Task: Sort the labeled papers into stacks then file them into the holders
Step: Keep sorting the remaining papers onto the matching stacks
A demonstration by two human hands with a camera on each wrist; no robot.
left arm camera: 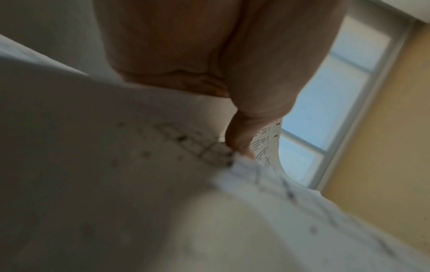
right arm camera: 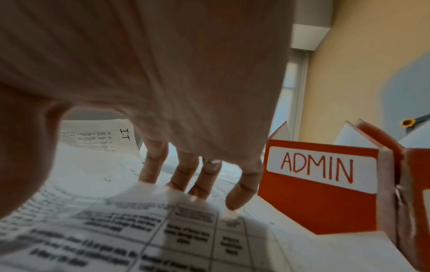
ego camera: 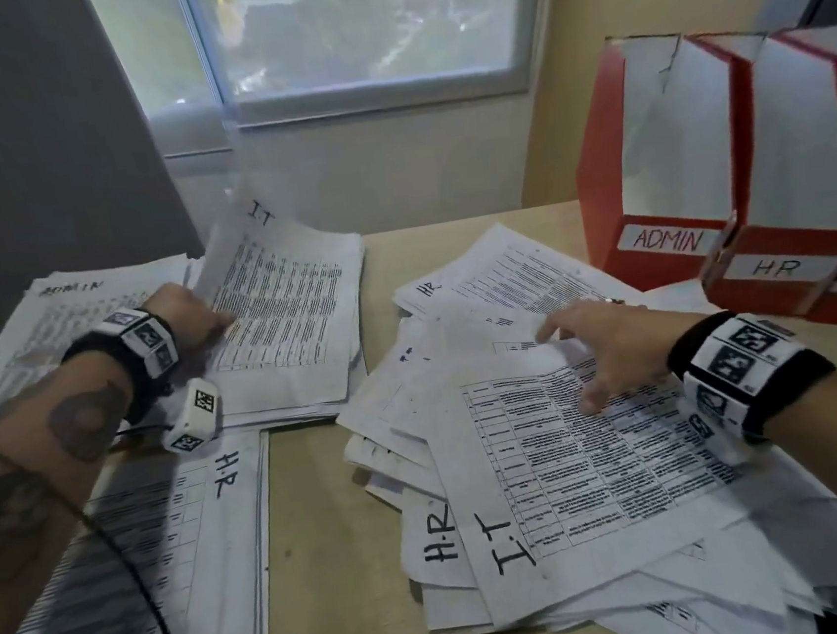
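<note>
Three sorted stacks lie on the left of the table: an ADMIN stack [ego camera: 69, 302], an I.T stack [ego camera: 293, 324] and an H.R stack [ego camera: 195, 521]. My left hand [ego camera: 215, 320] pinches the left edge of an I.T sheet [ego camera: 241, 227] that curls upward over the I.T stack; in the left wrist view the thumb [left arm camera: 239, 143] presses on the paper. An unsorted pile [ego camera: 468, 415] lies to the right, topped by an I.T sheet [ego camera: 602, 462]. My right hand [ego camera: 580, 351] rests spread fingertips [right arm camera: 197, 184] on that sheet's far edge.
Red cardboard holders stand at the back right, labeled ADMIN [ego camera: 666, 239] and HR [ego camera: 773, 269], with a third cut off at the frame edge. A window and a wall lie behind the table [ego camera: 315, 534]. A cable and a white marker cube [ego camera: 194, 415] hang from my left wrist.
</note>
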